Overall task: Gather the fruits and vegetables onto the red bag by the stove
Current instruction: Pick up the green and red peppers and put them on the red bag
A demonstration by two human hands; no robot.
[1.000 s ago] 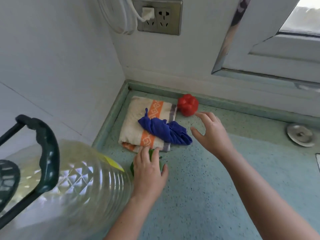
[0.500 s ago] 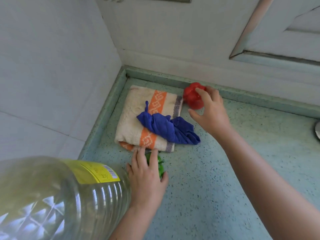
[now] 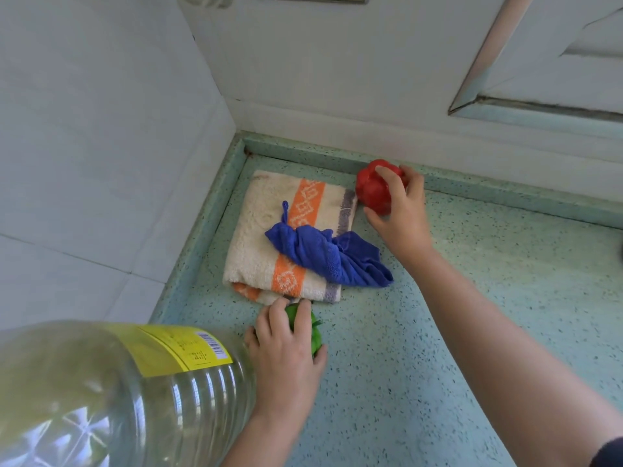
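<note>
red pepper (image 3: 372, 190) sits at about 1 o'clock in the view, in the back of the counter (image 3: 472, 332) beside its raised edge, and the right hand (image 3: 401, 217) is wrapped over it: fingers (image 3: 387, 176) curled across the top and far side, thumb (image 3: 372, 219) against the near side, so the grasp is closed around the fruit. green pepper (image 3: 315, 335) lies at about 6 o'clock, just in front of the folded towel; the left hand (image 3: 286, 355) covers most of it, fingers (image 3: 274, 315) bent down over it and slightly apart, thumb at its right side. outward from there, the cream-and-orange towel (image 3: 266, 251) fills the corner at about 11 o'clock, with a crumpled blue cloth (image 3: 330, 257) lying across it and spilling onto the counter toward the right wrist. a big clear oil jug (image 3: 111, 392) with a yellow label looms at 8 o'clock, touching the left hand's outer side. no red bag or stove shows in this view.
</note>
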